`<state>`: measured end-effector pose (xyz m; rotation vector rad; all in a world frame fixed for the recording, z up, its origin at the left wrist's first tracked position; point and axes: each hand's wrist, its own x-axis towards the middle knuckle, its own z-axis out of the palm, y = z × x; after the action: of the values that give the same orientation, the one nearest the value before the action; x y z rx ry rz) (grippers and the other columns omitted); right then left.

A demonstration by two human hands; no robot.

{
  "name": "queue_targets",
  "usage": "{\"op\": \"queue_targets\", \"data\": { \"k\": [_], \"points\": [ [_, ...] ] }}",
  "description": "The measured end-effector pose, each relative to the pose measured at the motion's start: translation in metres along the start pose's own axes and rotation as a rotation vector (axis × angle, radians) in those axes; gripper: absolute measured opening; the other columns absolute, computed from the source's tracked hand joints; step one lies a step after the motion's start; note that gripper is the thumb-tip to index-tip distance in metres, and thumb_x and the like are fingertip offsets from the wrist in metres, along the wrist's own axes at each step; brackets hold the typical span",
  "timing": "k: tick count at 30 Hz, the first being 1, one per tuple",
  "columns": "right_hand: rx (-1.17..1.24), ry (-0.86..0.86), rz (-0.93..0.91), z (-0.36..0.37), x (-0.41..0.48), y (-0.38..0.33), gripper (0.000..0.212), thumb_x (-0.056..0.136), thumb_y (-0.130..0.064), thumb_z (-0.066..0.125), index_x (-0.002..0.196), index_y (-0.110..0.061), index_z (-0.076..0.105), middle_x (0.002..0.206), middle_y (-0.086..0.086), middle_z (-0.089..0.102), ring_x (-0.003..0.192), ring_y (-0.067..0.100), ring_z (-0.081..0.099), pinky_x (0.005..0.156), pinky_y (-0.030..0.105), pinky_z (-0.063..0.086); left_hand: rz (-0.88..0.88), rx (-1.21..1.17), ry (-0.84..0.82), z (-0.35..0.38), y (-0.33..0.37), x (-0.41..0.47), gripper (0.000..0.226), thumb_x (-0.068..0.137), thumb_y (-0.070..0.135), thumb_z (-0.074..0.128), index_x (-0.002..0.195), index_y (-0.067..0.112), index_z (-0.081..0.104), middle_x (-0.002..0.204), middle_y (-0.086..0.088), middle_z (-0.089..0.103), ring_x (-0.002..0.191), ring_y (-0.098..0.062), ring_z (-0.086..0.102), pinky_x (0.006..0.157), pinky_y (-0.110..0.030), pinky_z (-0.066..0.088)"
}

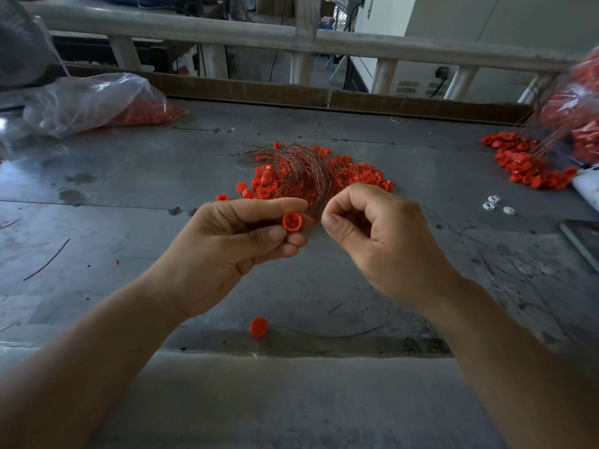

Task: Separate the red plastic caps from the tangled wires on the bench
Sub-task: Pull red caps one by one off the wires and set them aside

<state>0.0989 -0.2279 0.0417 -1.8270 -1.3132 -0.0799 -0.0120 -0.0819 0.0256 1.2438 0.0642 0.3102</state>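
A heap of red plastic caps (353,173) lies mid-bench under a tangle of thin coppery wires (298,166). My left hand (233,241) pinches one red cap (292,222) between thumb and fingers, its hollow side facing me. Just to the right of it, my right hand (372,234) has its fingers curled, thumb and forefinger pinched at the near end of the wire tangle. A single red cap (258,327) lies alone near the bench's front edge, with one thin wire (337,334) beside it.
A clear plastic bag (94,98) holding red caps lies at the back left. Another pile of caps with wires (525,163) spills from a bag (580,102) at the right. Three small white pieces (494,204) sit to the right. A wooden rail (291,40) runs behind the grey bench (129,176).
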Motion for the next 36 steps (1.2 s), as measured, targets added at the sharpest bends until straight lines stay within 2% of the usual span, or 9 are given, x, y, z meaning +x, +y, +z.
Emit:
{"op": "queue_targets", "data": {
  "k": [10,16,21,23,25,27,29,33,36],
  "points": [
    [0.032,-0.05,0.034,0.002,-0.001,0.001,0.008,0.084,-0.011,0.062,0.077,-0.012,0.061,0.064,-0.018,0.047,0.06,-0.001,0.048,0.056,0.01,0.038,0.046,-0.072,-0.026,0.002,-0.002,0.001,0.025,0.061,0.01,0.064,0.082,0.015,0.075,0.087,-0.006,0.073,0.071,-0.008,0.068,0.063,-0.015,0.053],
    [0.028,-0.123,0.031,0.01,-0.001,-0.001,0.005,0.083,-0.014,0.065,0.081,-0.01,0.066,0.066,-0.018,0.051,0.061,-0.002,0.05,0.057,0.011,0.038,-0.014,-0.139,-0.028,0.004,-0.005,0.002,0.022,0.06,0.01,0.064,0.08,0.013,0.075,0.079,-0.008,0.072,0.071,-0.011,0.069,0.061,-0.015,0.053],
    [0.002,-0.105,0.155,-0.019,0.007,0.012,0.033,0.079,-0.046,0.049,0.067,-0.018,0.061,0.055,0.0,0.059,0.048,0.014,0.052,0.047,0.026,0.04,-0.026,-0.129,-0.032,0.004,-0.005,0.0,0.022,0.06,0.011,0.064,0.079,0.014,0.075,0.078,-0.005,0.072,0.071,-0.011,0.069,0.062,-0.016,0.053],
    [0.008,-0.025,0.271,-0.034,0.011,0.025,0.035,0.077,-0.05,0.047,0.064,-0.021,0.061,0.052,-0.006,0.061,0.043,0.007,0.054,0.043,0.017,0.039,-0.052,-0.127,-0.042,0.004,-0.006,0.0,0.022,0.06,0.01,0.064,0.079,0.013,0.075,0.078,-0.006,0.072,0.071,-0.012,0.07,0.063,-0.016,0.054],
    [-0.046,0.006,0.369,-0.04,0.013,0.04,0.031,0.084,-0.044,0.053,0.065,-0.022,0.062,0.052,-0.011,0.061,0.045,0.001,0.055,0.047,0.012,0.041,-0.084,-0.118,-0.051,0.006,-0.008,0.0,0.021,0.06,0.01,0.065,0.078,0.012,0.075,0.078,-0.007,0.072,0.072,-0.013,0.07,0.063,-0.016,0.054],
    [-0.148,0.024,0.422,-0.041,0.014,0.057,0.024,0.087,-0.033,0.058,0.067,-0.022,0.061,0.057,-0.008,0.062,0.057,0.008,0.061,0.058,0.023,0.048,-0.114,-0.115,-0.049,0.007,-0.01,0.0,0.021,0.06,0.009,0.065,0.078,0.012,0.075,0.079,-0.008,0.072,0.073,-0.014,0.07,0.064,-0.017,0.054],
    [-0.2,0.031,0.452,-0.039,0.016,0.069,0.019,0.086,-0.028,0.06,0.068,-0.024,0.06,0.064,-0.009,0.061,0.066,0.014,0.062,0.065,0.024,0.046,-0.14,-0.112,-0.036,0.008,-0.012,0.0,0.021,0.059,0.009,0.066,0.077,0.011,0.075,0.078,-0.009,0.071,0.073,-0.015,0.07,0.064,-0.017,0.054],
    [-0.265,-0.041,0.424,-0.028,0.019,0.079,0.004,0.083,-0.018,0.065,0.082,-0.02,0.068,0.066,-0.021,0.053,0.064,-0.005,0.05,0.057,0.002,0.034,-0.16,-0.106,-0.018,0.01,-0.012,0.0,0.019,0.06,0.009,0.066,0.076,0.009,0.074,0.077,-0.01,0.071,0.073,-0.016,0.07,0.064,-0.018,0.054],
    [-0.347,-0.105,0.346,-0.013,0.021,0.081,0.013,0.083,-0.017,0.065,0.094,-0.02,0.07,0.071,-0.022,0.047,0.066,-0.007,0.045,0.059,0.005,0.031,-0.168,-0.108,-0.004,0.011,-0.012,0.0,0.019,0.066,0.002,0.058,0.075,0.008,0.074,0.076,-0.01,0.071,0.071,-0.016,0.07,0.062,-0.018,0.054]
  ]
}}
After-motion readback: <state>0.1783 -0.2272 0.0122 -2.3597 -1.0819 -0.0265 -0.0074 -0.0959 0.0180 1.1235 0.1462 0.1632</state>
